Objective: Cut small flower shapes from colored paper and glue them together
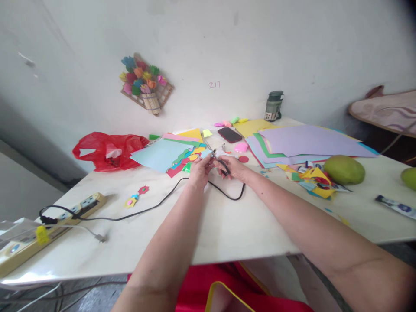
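My right hand (233, 168) is closed around the black handles of a pair of scissors (223, 166). The metal blades point away from me and to the left. Close beside it, my left hand (200, 170) has its fingers pinched together on a small piece of light blue paper (205, 153), partly hidden by the fingers and blades. Left of the hands lie cut strips and shapes of coloured paper (186, 158) on a light blue sheet (159, 155). A dark red paper circle (243, 159) lies just right of the hands.
A black cable (130, 215) runs from a power strip (81, 207) beneath my wrists. Paper flowers (131, 202) lie at left, near a red plastic bag (110, 151). Behind are a phone (229, 134) and tumbler (274, 105). Paper sheets (302, 141), scraps (313, 181) and a green mango (344, 170) sit right.
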Available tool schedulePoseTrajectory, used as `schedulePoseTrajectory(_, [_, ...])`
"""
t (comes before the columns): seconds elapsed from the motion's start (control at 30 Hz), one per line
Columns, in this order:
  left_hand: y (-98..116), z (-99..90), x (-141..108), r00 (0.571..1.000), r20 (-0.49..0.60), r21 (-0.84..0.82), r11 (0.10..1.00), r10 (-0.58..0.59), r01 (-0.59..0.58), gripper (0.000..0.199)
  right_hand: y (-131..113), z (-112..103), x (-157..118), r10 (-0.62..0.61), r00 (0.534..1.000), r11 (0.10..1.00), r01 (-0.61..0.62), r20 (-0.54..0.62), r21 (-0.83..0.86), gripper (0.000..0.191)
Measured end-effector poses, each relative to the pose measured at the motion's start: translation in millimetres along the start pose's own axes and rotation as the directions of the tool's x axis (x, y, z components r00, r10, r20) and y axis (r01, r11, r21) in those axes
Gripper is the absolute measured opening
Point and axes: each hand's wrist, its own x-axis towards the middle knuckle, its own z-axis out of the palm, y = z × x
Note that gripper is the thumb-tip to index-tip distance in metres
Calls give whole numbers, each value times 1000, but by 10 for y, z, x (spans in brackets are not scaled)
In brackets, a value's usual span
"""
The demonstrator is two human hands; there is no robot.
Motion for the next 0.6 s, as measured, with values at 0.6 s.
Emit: schedulePoseTrajectory(0.6, [106, -84, -11, 992, 92, 207, 972, 92, -109, 31, -89, -18, -23, 62, 998, 998, -63, 21, 20, 27])
